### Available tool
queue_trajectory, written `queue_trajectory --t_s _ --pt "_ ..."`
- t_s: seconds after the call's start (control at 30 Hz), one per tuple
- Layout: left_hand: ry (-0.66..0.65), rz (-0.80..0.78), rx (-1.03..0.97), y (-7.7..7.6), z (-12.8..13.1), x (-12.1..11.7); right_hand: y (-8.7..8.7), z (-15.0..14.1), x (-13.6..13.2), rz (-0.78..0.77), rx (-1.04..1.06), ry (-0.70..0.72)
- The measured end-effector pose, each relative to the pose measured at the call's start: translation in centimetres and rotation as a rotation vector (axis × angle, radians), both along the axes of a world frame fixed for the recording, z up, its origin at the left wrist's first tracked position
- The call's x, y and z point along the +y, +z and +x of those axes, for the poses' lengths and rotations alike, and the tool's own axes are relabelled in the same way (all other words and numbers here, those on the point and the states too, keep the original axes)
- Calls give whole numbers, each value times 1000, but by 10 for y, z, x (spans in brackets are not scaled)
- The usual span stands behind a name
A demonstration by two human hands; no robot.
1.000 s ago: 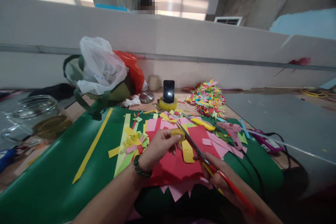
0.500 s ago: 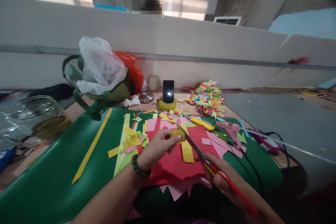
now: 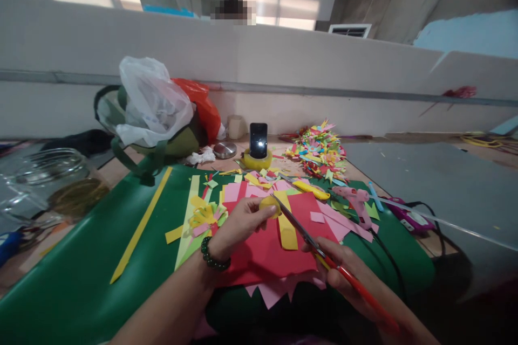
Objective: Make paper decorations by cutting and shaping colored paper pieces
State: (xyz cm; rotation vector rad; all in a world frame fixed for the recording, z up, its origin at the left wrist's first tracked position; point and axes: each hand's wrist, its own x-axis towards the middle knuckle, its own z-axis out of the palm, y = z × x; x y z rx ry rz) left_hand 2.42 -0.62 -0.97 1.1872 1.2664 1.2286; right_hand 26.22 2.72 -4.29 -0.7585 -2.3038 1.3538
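One yellow paper piece (image 3: 270, 207) pinched in left hand (image 3: 242, 226); right hand (image 3: 334, 264) grips scissors (image 3: 297, 225) beside it.

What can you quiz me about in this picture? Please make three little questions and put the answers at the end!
1. True or false: the right hand holds the red-handled scissors.

2. Which thing stands propped up at the yellow roll?
A) the pink glue gun
B) the phone
C) the white plastic bag

3. Fill in the colour: the beaded bracelet just behind the left hand is dark ____.

Key: 1. true; 2. B; 3. green
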Motion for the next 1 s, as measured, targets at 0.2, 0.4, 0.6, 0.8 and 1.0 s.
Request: queue_trajectory --t_s 0.2,0.4,0.6,0.8,1.0 --pt "-80 -36 20 6 0 -3 4 -7 -1 -116 96 -105" --pt "-93 -109 44 7 7 -5 11 -6 0 -15 74 -128" --pt "20 -42 -191 4 9 1 -7 -8 2 -69 50 -38" --pt "43 -38 -233 -2 4 3 -7 -8 2 -78 71 -24" --pt "26 -26 -226 -3 2 3 -8 -6 3 -128 70 -18"
